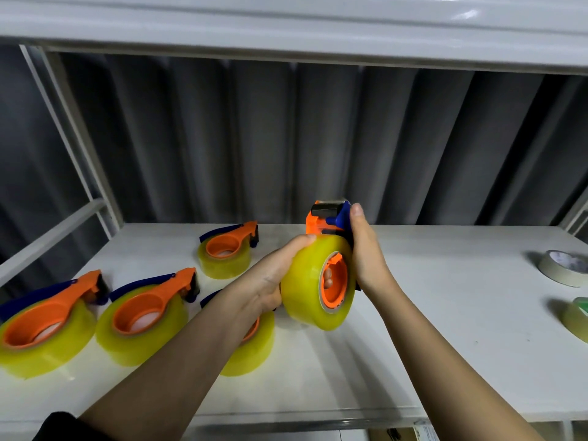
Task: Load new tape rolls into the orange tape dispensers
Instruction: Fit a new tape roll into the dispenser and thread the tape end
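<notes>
With four loaded dispensers [144, 310] left of our grip, our left hand [273, 281] clasps the yellow tape roll [313, 283] while our right hand [366, 249] grips the last orange dispenser [327, 218], nearly seated.

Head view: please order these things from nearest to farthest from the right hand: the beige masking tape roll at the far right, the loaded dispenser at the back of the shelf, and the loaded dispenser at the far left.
From the right hand:
1. Back dispenser, to its left, toward the wall.
2. Beige masking tape roll, by the shelf's right edge.
3. Far-left dispenser, at the shelf's left end.
</notes>
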{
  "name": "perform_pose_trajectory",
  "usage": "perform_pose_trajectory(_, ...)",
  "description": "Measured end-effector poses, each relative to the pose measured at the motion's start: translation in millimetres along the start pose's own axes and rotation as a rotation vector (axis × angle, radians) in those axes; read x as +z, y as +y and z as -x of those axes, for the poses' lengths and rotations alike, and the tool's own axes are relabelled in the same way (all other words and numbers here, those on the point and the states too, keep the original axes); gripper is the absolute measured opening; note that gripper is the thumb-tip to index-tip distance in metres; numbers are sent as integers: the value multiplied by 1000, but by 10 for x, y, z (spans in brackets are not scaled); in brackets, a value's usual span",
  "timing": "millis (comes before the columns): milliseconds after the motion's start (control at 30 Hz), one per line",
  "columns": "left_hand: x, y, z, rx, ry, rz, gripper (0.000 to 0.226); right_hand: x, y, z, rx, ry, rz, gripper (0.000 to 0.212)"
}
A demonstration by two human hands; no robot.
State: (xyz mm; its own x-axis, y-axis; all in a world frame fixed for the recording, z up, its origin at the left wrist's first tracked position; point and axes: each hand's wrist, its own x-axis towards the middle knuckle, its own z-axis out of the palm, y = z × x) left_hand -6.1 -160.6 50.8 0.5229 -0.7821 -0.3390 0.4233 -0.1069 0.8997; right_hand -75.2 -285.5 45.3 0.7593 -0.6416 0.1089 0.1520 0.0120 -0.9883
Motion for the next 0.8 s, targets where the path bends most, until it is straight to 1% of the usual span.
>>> perform_pose_trajectory(100, 41, -17, 26, -6, -42, 42, 36, 4, 12, 22, -32, 15, 37, 59)
perform_pose_trajectory(167, 83, -28, 27, -2, -60, 56, 32, -24, 19, -9, -13, 13, 30, 58)
perform_pose_trajectory(267, 150, -22, 3, 34, -104, 69, 32, -52, -10, -54, 34, -26, 3, 68)
perform_pose_trajectory(300, 157, -10, 5, 40, -126, 72, 34, -59, -10, -68, 45, -27, -23, 67)
perform_pose_trajectory(367, 116, 16, 18, 36, -144, 48, 32, -89, 10, -49, 14, 49, 35, 50)
perform_pose_trajectory(433, 29, 48, 17, 42, -141, 0, 23, -135, 75, -3, -101, 187, 189, 34)
perform_pose_trajectory(500, -47, 85, -4, 69, -118, -21, 21, -136, 98, 84, -185, 249, 236, 13)
perform_pose_trajectory(533, -73, 106, -20, 91, -93, -30, 21, -117, 104, 133, -200, 231, 242, 7)
perform_pose_trajectory(567, -78, 140, -27, 115, -67, -45, 20, -90, 102, 176, -206, 193, 251, 9)
perform_pose_trajectory(600, -86, 170, -43, 142, -28, -65, 20, -56, 103, 206, -194, 120, 274, 11)
perform_pose_trajectory(667, -122, 231, -79, 172, 65, -70, 24, 40, 109, 243, -99, -77, 318, 9)
perform_pose_trajectory(733, -180, 282, -116, 170, 115, -38, 30, 143, 133, 243, -7, -214, 334, 27)
perform_pose_trajectory(767, -211, 308, -120, 168, 125, -27, 31, 193, 135, 232, 7, -228, 341, 35)
perform_pose_trajectory(800, -236, 335, -118, 174, 129, -30, 29, 232, 135, 209, -2, -216, 350, 38)
